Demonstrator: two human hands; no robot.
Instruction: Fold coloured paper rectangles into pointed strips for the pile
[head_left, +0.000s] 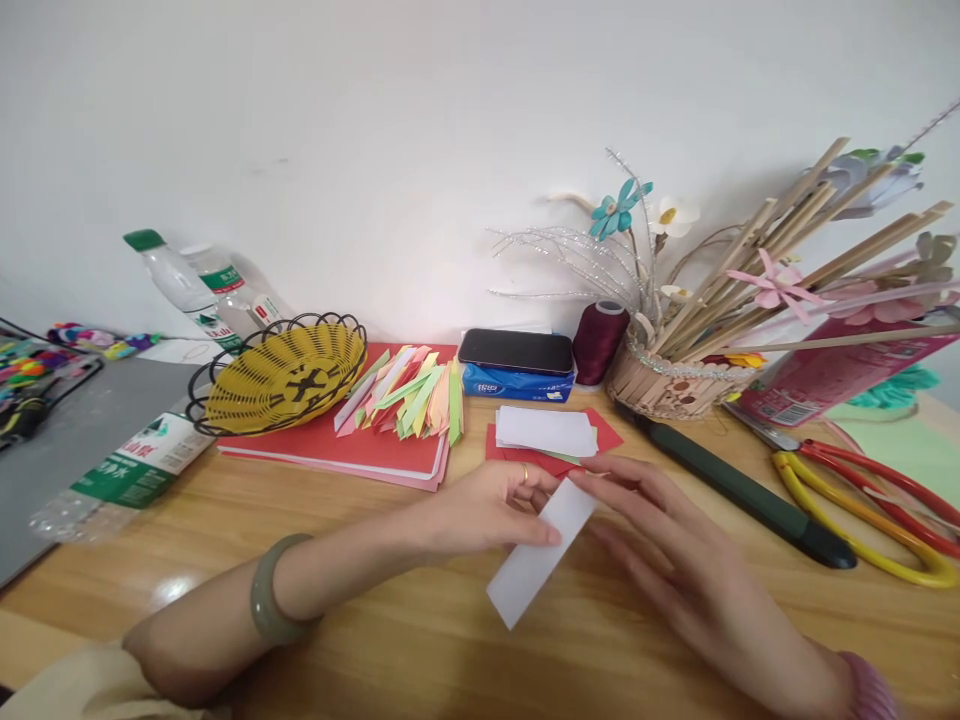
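A narrow strip of white paper (pixel 536 570) slants over the table in front of me. My left hand (pixel 499 510) pinches it, thumb on top and the fingers behind, with a ring on one finger. At the strip's upper end, the fingertips of my right hand (pixel 667 530) touch the paper. Its fingers are stretched out and the thumb looks apart from them. Just beyond both hands lies a small stack of white paper pieces (pixel 546 432) on red paper (pixel 604 428).
Behind stand a blue tissue pack (pixel 517 384) under a phone (pixel 515 351), a thread spool (pixel 600 343) and a stick-filled holder (pixel 667 385). Right lie a dark green-handled tool (pixel 742 490) and scissors (pixel 862 500). Left are coloured paper strips (pixel 412 395), a yellow basket (pixel 289 375) and bottles (pixel 135 465).
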